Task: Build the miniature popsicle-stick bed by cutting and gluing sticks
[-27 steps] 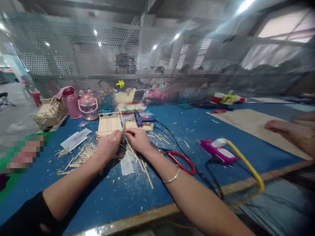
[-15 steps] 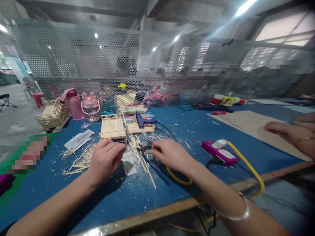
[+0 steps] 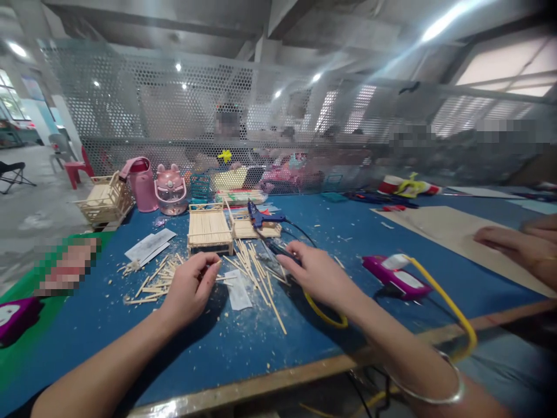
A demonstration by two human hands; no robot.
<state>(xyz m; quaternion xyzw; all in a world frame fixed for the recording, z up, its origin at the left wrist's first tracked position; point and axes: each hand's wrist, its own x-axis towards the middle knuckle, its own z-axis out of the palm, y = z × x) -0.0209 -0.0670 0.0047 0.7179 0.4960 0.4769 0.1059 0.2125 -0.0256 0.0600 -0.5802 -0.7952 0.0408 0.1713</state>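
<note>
My left hand (image 3: 189, 290) is closed in a pinch just in front of the small stick-built bed frame (image 3: 209, 223). A tiny pale bit of stick (image 3: 219, 262) shows at its fingertips. To the right, my right hand (image 3: 315, 273) curls its fingers and thumb around dark pliers (image 3: 278, 249), whose grips are mostly hidden by the hand. Loose wooden sticks (image 3: 256, 273) lie between the hands, beside a white paper slip (image 3: 239, 293). More short sticks (image 3: 152, 281) are heaped left of my left hand. A blue glue gun (image 3: 263, 217) rests against a second stick piece (image 3: 243, 228).
Behind stand a pink thermos (image 3: 143, 188), a pink bear-eared bottle (image 3: 170, 194) and another stick structure (image 3: 107, 200). A purple device (image 3: 395, 277) with a yellow cable lies at right, near brown cardboard (image 3: 439, 232) and another person's hand (image 3: 505, 244). A perforated metal screen (image 3: 183, 110) closes the back.
The pliers have moved up and to the right with my right hand, away from the loose sticks. My left hand's pinch has turned more into view. The whole view has shifted slightly.
</note>
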